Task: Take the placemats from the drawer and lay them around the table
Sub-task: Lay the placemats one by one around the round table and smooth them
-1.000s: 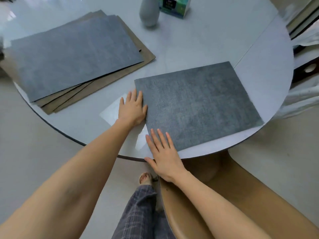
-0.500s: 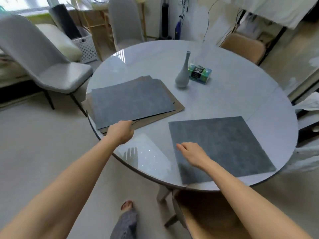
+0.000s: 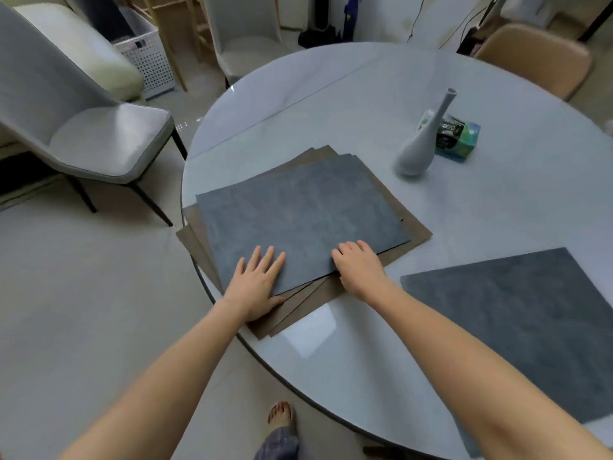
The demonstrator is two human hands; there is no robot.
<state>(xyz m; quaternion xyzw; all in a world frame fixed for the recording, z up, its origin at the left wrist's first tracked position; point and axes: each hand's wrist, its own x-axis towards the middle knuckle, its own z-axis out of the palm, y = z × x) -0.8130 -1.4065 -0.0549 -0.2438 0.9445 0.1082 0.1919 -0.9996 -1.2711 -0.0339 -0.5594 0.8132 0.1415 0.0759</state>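
Note:
A stack of placemats lies at the left edge of the round white table (image 3: 497,207). Its top placemat (image 3: 298,217) is grey, and brown ones (image 3: 414,235) fan out beneath it. My left hand (image 3: 255,287) presses flat on the top mat's near-left corner, fingers straight. My right hand (image 3: 360,268) is at the same mat's near edge with its fingers curled over the top, pinching that edge; the thumb is hidden. One grey placemat (image 3: 517,323) lies alone at the table's right front.
A white vase (image 3: 419,147) and a green tissue pack (image 3: 459,137) stand mid-table behind the stack. A grey chair (image 3: 99,137) is at the left, another (image 3: 245,44) at the back, a tan one (image 3: 530,61) at the far right. A white basket (image 3: 149,61) sits on the floor.
Both hands left the single laid mat and moved left to the stack. My left hand now lies flat on the top mat and my right hand has taken its near edge.

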